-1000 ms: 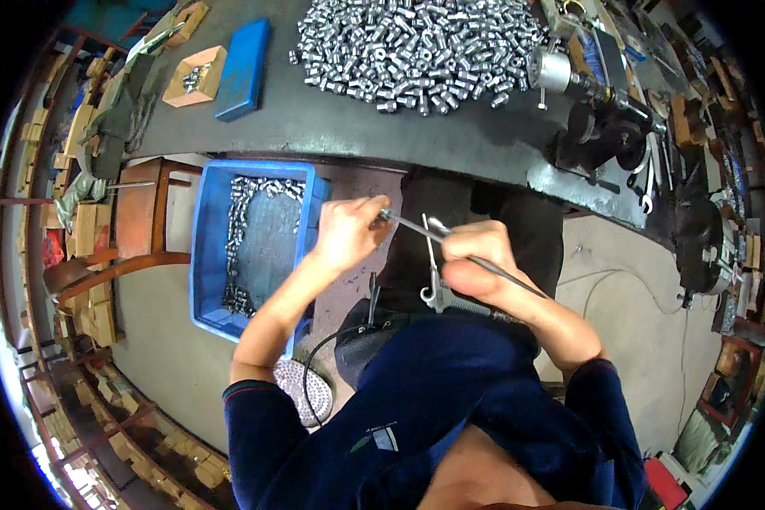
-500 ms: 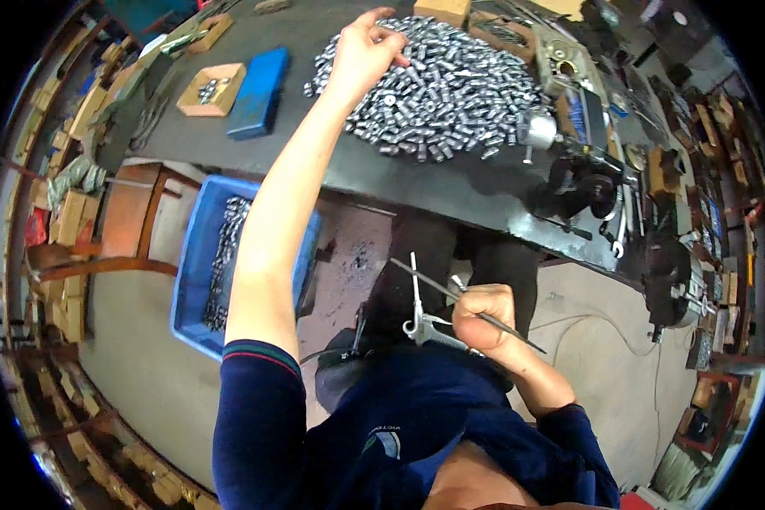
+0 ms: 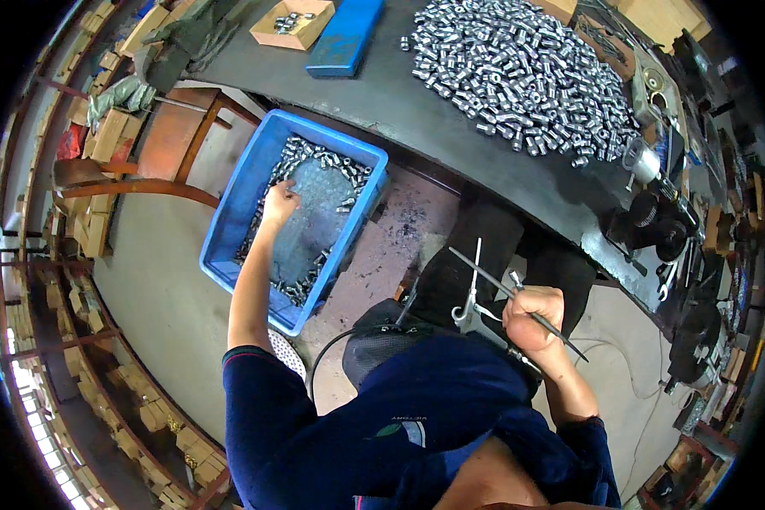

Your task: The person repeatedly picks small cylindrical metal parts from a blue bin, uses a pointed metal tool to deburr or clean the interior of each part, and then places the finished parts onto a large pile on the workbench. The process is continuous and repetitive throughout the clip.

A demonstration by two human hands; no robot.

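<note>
Inside the blue plastic bin [image 3: 211,246], my left hand [image 3: 279,206] is low with its fingers curled together among small metal fittings [image 3: 302,155]; anything in its fingers is too small to make out. My right hand [image 3: 535,316] is closed over my lap around a slim dark rod [image 3: 484,270], which slants out on both sides of the fist. A small shiny metal piece [image 3: 516,279] sticks up beside that fist. Next to it, a silver air blow gun [image 3: 467,316] with a thin nozzle lies across my lap; whether the hand touches it I cannot tell.
A large heap of metal fittings [image 3: 527,76] covers part of the dark workbench [image 3: 382,102]. Near it are a blue box [image 3: 346,38] and a wooden tray [image 3: 268,32] with a few fittings. A wooden chair [image 3: 174,140] stands left of the bin. Wrenches [image 3: 667,280] lie at the right.
My left hand has gone from the heap on the bench down into the blue bin. My right hand still holds the rod over my lap. The view has shifted to the left.
</note>
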